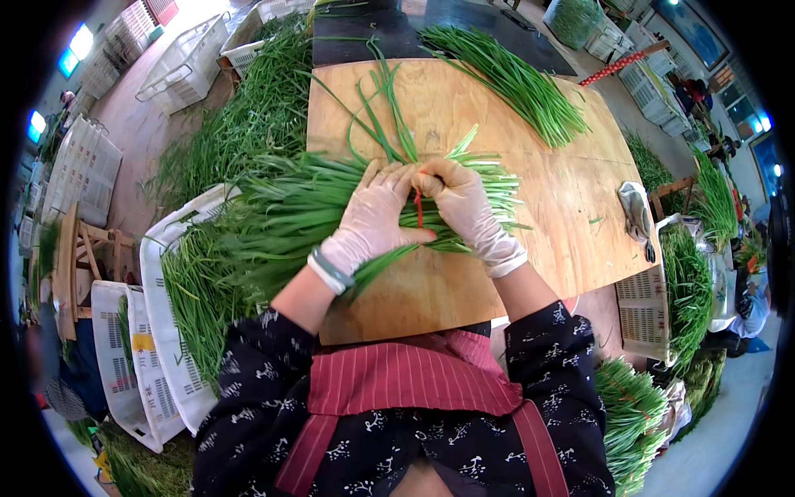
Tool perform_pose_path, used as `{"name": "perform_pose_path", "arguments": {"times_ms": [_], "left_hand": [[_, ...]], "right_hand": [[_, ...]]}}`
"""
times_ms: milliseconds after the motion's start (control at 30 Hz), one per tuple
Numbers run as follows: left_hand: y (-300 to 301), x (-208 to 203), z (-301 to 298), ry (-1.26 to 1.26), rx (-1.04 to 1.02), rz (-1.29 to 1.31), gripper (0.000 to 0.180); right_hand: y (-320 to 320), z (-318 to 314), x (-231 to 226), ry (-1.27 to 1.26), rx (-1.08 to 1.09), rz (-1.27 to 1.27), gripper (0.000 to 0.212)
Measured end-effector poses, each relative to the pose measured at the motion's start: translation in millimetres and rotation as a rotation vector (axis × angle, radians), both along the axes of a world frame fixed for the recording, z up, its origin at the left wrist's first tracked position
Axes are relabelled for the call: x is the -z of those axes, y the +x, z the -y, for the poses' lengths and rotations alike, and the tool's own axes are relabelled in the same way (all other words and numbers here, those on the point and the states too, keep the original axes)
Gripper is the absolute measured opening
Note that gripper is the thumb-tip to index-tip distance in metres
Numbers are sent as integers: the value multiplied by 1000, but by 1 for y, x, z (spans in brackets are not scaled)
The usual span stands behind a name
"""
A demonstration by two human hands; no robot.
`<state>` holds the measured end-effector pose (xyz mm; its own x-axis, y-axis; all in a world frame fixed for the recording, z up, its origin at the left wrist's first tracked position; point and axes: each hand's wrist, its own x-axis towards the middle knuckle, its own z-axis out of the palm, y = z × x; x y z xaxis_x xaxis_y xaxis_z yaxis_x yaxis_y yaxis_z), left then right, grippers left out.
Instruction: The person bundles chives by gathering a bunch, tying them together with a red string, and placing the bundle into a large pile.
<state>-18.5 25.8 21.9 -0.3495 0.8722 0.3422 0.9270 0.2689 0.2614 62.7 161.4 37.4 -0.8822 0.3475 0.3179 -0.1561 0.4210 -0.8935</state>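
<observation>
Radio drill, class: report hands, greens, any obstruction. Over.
Left hand spread on green bundle; right hand pinching red tie. Bundle partly on wooden board, tie across its top. Loose stalks beyond hands, clear of tie.

Our bench (571, 207) is smooth wood with a soft sheen; the slab (341, 51) beyond it looks glossy. Thin, wrinkled, rubbery gloves (490, 240) cover our left hand (373, 207) and right hand (460, 203). The leaves (290, 203) beneath look smooth and faintly shiny. Our apron (414, 381) and sleeves (551, 356) are matt cloth, the crates (186, 70) smooth plastic.
</observation>
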Motion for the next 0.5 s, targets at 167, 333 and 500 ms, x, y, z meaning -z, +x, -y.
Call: {"name": "perform_pose_path", "arguments": {"times_ms": [167,333,500], "left_hand": [[-14,9,-4,116,87,157,60],[11,14,1,230,5,37,38],[45,17,24,252,-22,-84,37]], "right_hand": [[-4,-8,11,-198,43,8,8],[32,7,6,200,65,-16,7],[67,27,15,382,13,-144,11]]}}
